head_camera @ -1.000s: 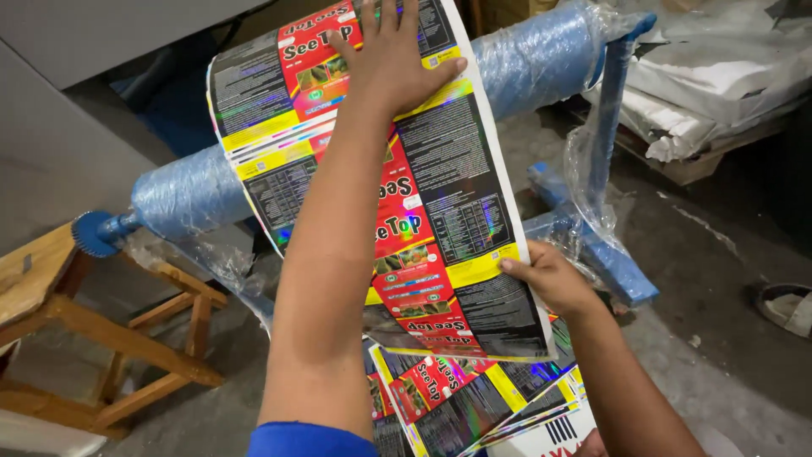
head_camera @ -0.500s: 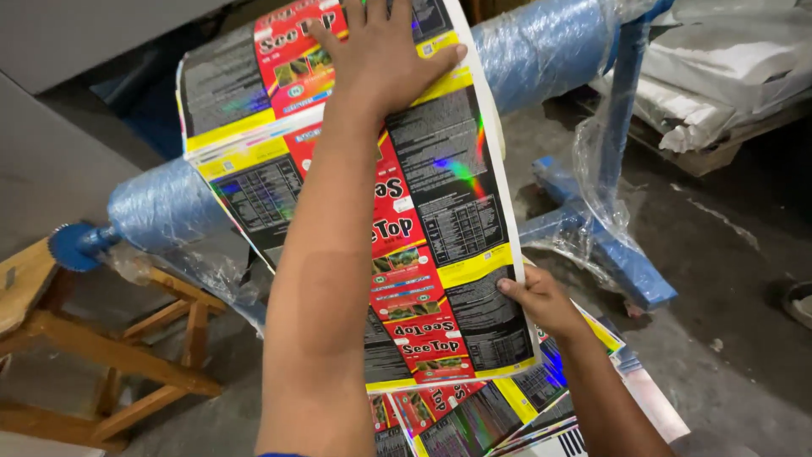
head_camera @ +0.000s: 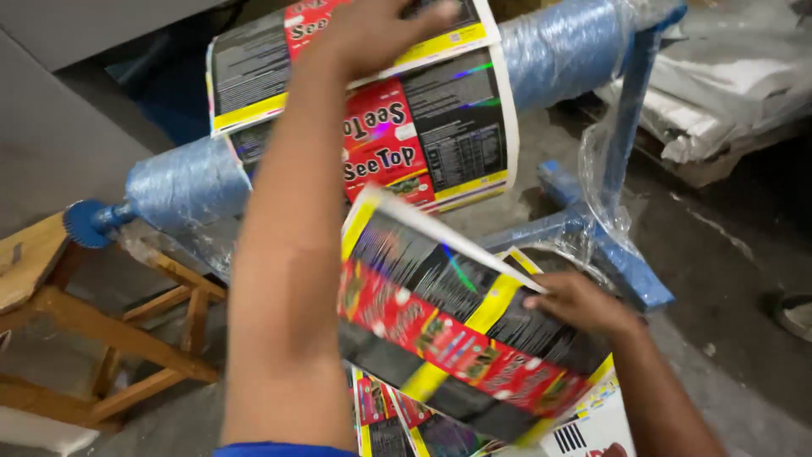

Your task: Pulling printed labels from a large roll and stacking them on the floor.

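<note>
While the head camera looks down over the person's two bare arms, the left hand (head_camera: 372, 34) reaches up and lies flat, fingers spread and not gripping, on a glossy printed packaging film in red, black and yellow (head_camera: 423, 127). That film is draped over a long horizontal roller wrapped in blue plastic (head_camera: 182, 182), which crosses the view from lower left to upper right. The roller rests on a blue metal stand (head_camera: 622, 169), with loose clear plastic wrap (head_camera: 605, 203) hanging against its upright.

Lower in the view, the right hand (head_camera: 575, 303) holds the edge of a loose, curling section of the same film (head_camera: 457, 338), fingers closed around its right side; this section is blurred. More printed sheets in the same colours (head_camera: 397, 423) lie piled beneath it, near the bottom edge.

A pale wooden stool (head_camera: 93, 330) stands on the grey concrete floor (head_camera: 736, 254) at the left, just below the roller's blue end cap (head_camera: 85, 222). White sacks (head_camera: 727, 85) are stacked at the upper right.
</note>
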